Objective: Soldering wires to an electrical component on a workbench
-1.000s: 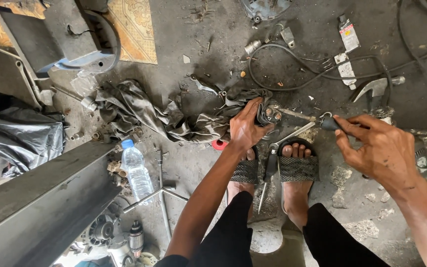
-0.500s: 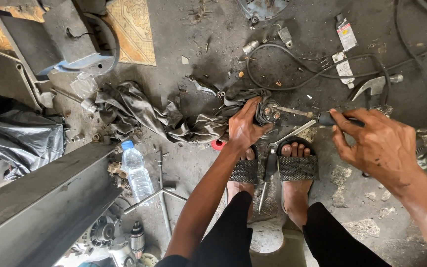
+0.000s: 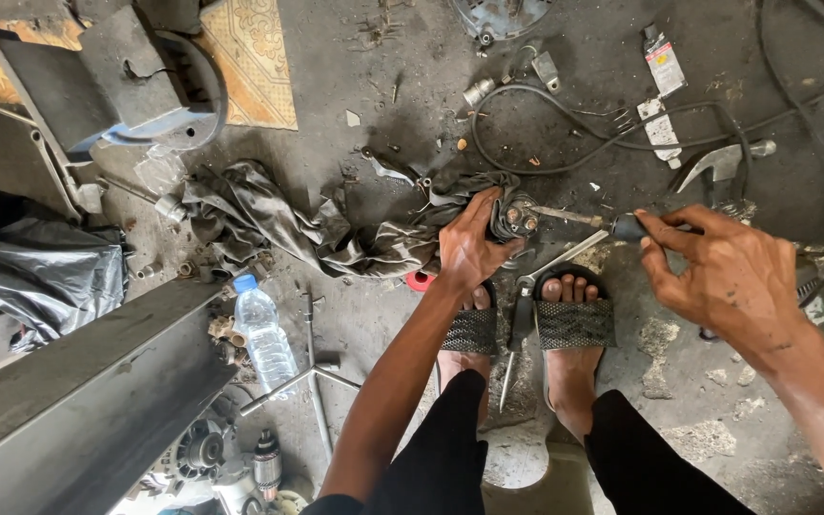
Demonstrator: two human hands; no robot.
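Right hand (image 3: 727, 277) shifted left; grip pinching screwdriver (image 3: 584, 217), tip on motor part (image 3: 517, 217) clasped by left hand (image 3: 469, 250).

The left hand (image 3: 469, 246) reaches forward on a straight arm, fingers curled down in a grip. The right hand (image 3: 722, 277) hovers beside it – wrist bent, thumb and forefinger pinched together – forearm angled in from the right.
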